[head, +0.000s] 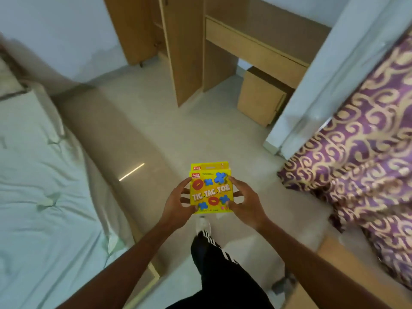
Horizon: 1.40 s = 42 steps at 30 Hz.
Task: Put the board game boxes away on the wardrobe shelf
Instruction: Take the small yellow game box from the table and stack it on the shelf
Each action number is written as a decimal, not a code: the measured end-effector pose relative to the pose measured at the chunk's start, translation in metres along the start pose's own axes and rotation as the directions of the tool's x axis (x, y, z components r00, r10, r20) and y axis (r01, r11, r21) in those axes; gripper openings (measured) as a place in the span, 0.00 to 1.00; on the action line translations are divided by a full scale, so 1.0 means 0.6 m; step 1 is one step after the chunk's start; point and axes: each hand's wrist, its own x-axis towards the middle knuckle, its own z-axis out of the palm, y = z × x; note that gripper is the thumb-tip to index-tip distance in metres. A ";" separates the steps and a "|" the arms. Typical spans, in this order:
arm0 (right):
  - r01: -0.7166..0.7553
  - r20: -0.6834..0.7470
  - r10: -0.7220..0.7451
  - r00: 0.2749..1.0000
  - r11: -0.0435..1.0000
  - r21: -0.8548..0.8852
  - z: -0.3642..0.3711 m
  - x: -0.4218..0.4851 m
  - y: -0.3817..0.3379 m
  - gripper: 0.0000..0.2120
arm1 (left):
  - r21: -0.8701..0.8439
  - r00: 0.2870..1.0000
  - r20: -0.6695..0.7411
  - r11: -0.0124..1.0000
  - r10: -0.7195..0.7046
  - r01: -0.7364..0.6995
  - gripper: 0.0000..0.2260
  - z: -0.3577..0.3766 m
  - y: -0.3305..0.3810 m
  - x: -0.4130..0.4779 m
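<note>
- The yellow Tic Tac Toe boxes, two stacked, face up at me, long axis pointing away toward the wardrobe.
- My left hand grips their left edge, my right hand the right.
- They hang over the floor, between the two beds.

Occluded, cropped and blurred regions.
The light-brown wooden wardrobe is cut off by the top edge; a second yellow box is mostly hidden behind the yellow tic-tac-toe box, its small print illegible.
</note>
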 end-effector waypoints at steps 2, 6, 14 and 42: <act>0.068 0.042 -0.067 0.997 0.997 -0.029 0.027 0.091 -0.023 0.35 | 0.041 0.999 -0.041 0.999 0.033 -0.031 0.35 -0.043 0.007 0.067; 0.136 0.134 -0.127 0.983 0.989 -0.057 0.078 0.278 -0.082 0.34 | 0.106 0.992 -0.120 0.994 0.038 -0.026 0.33 -0.137 0.027 0.210; 0.208 0.311 -0.182 0.933 0.977 -0.053 0.200 0.630 -0.243 0.34 | 0.032 0.944 -0.331 0.999 -0.018 0.031 0.34 -0.347 0.066 0.463; 0.211 0.336 -0.191 0.922 0.977 -0.023 0.717 1.707 -0.651 0.32 | 0.031 0.914 -0.406 0.999 -0.024 0.040 0.33 -1.129 0.184 1.418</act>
